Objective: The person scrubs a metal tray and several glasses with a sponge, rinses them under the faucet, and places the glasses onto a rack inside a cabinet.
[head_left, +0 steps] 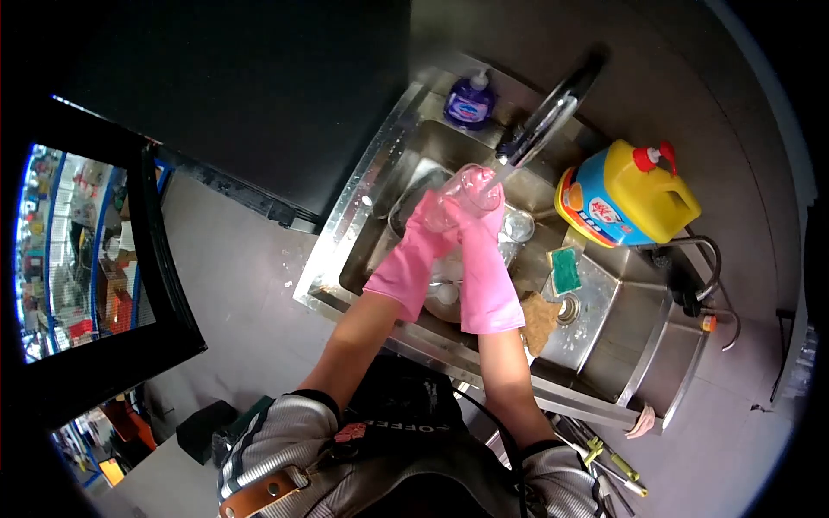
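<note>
Both my hands wear long pink rubber gloves and are over the left basin of a steel sink. Between them is a clear, see-through cup, tilted, its mouth toward the faucet. My left hand is closed around its left side. My right hand grips it from the right and below; some pink glove shows through the clear wall, so exact finger positions are hard to make out. A thin stream of water seems to fall from the spout onto the cup. Other clear dishes lie in the basin beneath.
A purple soap bottle and a large yellow detergent jug stand along the sink's back edge. On the right side lie a green sponge and a brown cloth, near a drain. A dark cabinet stands left.
</note>
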A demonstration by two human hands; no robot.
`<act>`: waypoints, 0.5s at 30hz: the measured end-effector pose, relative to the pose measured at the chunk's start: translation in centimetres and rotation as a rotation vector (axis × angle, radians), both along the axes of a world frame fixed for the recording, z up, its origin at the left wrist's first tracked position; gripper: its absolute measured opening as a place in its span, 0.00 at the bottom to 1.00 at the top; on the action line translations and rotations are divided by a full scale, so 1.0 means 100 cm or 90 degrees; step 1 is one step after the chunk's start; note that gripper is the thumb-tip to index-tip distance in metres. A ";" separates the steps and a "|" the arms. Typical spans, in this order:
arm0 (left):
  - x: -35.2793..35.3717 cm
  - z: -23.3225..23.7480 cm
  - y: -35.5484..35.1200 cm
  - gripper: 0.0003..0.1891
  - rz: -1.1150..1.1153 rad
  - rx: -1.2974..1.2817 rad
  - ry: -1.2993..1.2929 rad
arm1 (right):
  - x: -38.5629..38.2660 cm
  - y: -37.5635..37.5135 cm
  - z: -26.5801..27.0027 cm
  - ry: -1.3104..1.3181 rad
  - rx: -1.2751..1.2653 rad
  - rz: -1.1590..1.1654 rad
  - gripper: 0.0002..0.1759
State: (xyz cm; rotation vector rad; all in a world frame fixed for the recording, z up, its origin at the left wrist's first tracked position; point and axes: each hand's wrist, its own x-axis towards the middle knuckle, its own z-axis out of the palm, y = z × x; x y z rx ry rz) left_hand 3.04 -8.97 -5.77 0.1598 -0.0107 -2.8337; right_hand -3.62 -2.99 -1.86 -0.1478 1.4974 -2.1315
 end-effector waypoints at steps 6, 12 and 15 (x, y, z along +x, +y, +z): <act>0.008 -0.010 -0.037 0.31 -0.089 -0.183 -0.062 | -0.020 0.051 0.018 0.167 0.091 0.177 0.46; 0.036 0.019 -0.051 0.18 0.039 -0.410 -0.482 | -0.013 0.045 0.003 -0.088 -0.007 0.265 0.35; 0.032 0.032 -0.059 0.21 0.049 -0.522 -0.460 | -0.012 0.027 -0.014 -0.071 -0.059 0.381 0.35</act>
